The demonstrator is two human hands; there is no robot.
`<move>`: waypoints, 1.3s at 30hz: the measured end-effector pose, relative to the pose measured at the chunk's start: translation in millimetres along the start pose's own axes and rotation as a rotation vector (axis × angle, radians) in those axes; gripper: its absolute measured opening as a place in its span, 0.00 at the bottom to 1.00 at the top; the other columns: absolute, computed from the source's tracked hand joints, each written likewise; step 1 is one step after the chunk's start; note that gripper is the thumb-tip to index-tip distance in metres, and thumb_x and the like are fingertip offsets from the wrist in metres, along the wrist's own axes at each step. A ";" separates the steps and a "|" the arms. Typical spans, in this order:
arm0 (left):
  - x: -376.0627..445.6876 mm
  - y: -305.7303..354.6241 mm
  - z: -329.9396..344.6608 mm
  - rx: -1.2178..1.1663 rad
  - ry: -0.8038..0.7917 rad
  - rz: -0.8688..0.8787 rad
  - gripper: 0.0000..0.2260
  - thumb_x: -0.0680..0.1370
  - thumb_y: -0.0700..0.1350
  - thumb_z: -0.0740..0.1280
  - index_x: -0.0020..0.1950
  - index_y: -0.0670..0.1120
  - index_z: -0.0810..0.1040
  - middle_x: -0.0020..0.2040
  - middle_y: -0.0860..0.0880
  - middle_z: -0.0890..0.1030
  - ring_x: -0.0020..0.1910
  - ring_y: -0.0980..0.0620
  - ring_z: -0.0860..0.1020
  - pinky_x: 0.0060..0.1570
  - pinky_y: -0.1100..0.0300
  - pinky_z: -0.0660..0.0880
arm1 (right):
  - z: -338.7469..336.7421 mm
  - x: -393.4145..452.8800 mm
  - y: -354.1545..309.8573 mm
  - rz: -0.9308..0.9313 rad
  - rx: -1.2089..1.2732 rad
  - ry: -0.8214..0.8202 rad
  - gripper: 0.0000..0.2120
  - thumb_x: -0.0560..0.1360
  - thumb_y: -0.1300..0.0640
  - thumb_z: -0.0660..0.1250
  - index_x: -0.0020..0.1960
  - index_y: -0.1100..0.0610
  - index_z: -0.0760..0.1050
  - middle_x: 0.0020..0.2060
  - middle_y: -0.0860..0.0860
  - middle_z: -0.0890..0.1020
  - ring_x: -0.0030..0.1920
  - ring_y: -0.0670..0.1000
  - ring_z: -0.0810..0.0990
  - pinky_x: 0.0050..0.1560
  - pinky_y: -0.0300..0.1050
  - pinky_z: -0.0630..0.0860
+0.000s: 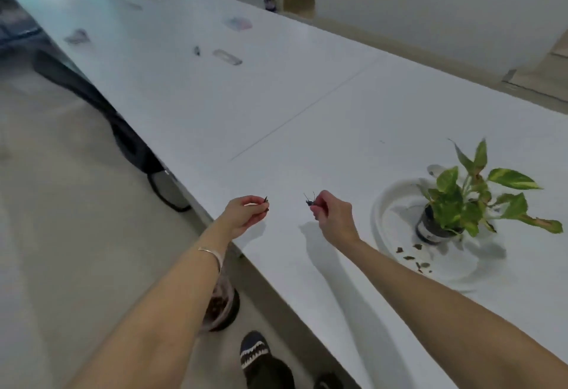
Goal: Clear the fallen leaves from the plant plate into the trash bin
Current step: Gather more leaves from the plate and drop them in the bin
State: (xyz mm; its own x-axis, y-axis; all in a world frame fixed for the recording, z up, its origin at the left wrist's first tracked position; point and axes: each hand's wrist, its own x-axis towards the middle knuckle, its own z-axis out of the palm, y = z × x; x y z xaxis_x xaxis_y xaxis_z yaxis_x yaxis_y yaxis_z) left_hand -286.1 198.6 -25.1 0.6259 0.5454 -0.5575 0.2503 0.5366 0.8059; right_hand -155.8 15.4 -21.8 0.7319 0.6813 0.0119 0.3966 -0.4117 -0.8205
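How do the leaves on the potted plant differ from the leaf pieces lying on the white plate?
The leaves on the potted plant are large, green with yellow patches, and attached to stems. The leaf pieces are small, dark, and lie loose on the white plate at its near side. The plant's leaves stand above the pot; the pieces lie flat. Both are within the plate's rim.

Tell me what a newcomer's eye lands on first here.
Two bare arms reach over the white table: the left hand and right hand each pinch a dark leaf scrap. To the right, a potted plant stands in a white plate with fallen leaves; a trash bin sits on the floor below.
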 end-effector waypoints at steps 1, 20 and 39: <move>-13.8 -2.2 -31.5 -0.040 0.068 0.019 0.05 0.74 0.31 0.68 0.42 0.40 0.77 0.40 0.45 0.79 0.33 0.57 0.81 0.37 0.69 0.81 | 23.8 1.1 -16.9 0.000 0.033 -0.038 0.04 0.74 0.65 0.63 0.40 0.63 0.71 0.31 0.55 0.77 0.30 0.50 0.71 0.31 0.31 0.67; -106.0 -135.5 -356.9 -0.383 0.596 -0.236 0.10 0.75 0.28 0.65 0.38 0.41 0.72 0.39 0.44 0.76 0.39 0.52 0.76 0.29 0.70 0.79 | 359.1 -58.6 -119.4 0.194 -0.017 -0.523 0.12 0.69 0.59 0.73 0.33 0.56 0.71 0.30 0.52 0.77 0.33 0.49 0.73 0.41 0.41 0.70; 106.7 -305.3 -388.1 -0.423 0.697 -0.558 0.14 0.75 0.32 0.65 0.59 0.40 0.75 0.42 0.44 0.78 0.37 0.51 0.76 0.39 0.60 0.75 | 558.4 3.8 91.9 0.684 -0.085 -0.716 0.11 0.69 0.64 0.72 0.50 0.55 0.79 0.45 0.51 0.82 0.51 0.55 0.82 0.59 0.54 0.79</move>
State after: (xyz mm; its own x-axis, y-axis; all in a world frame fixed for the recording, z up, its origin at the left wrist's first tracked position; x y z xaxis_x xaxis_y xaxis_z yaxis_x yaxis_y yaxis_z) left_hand -582.5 342.9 -408.0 -0.1109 0.3287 -0.9379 0.0078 0.9440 0.3299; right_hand -425.9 318.1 -416.3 0.3224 0.4742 -0.8193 0.0730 -0.8754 -0.4779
